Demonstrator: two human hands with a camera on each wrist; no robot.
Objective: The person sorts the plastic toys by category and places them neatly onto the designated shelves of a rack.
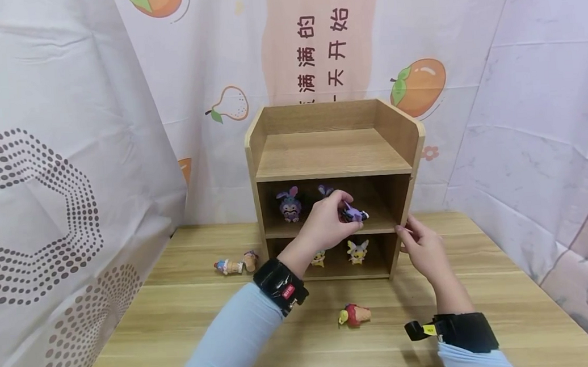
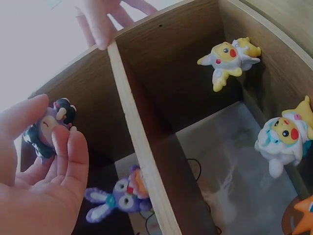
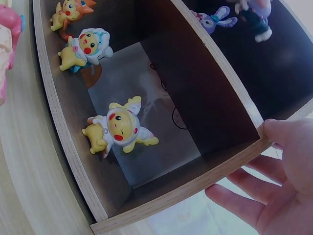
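On the bench [image 1: 192, 333], left of the wooden shelf unit [image 1: 330, 158], lie two small figures [image 1: 235, 264]. In the middle compartment stands one purple rabbit figure [image 1: 290, 204]; beside it the left hand [image 1: 327, 221] pinches a second purple figure [image 1: 353, 213] at the shelf edge. Below are two yellow figures [image 1: 357, 251]. One pink and yellow figure [image 1: 354, 314] lies in front. The right hand [image 1: 424, 248], fingers relaxed, touches the unit's right side.
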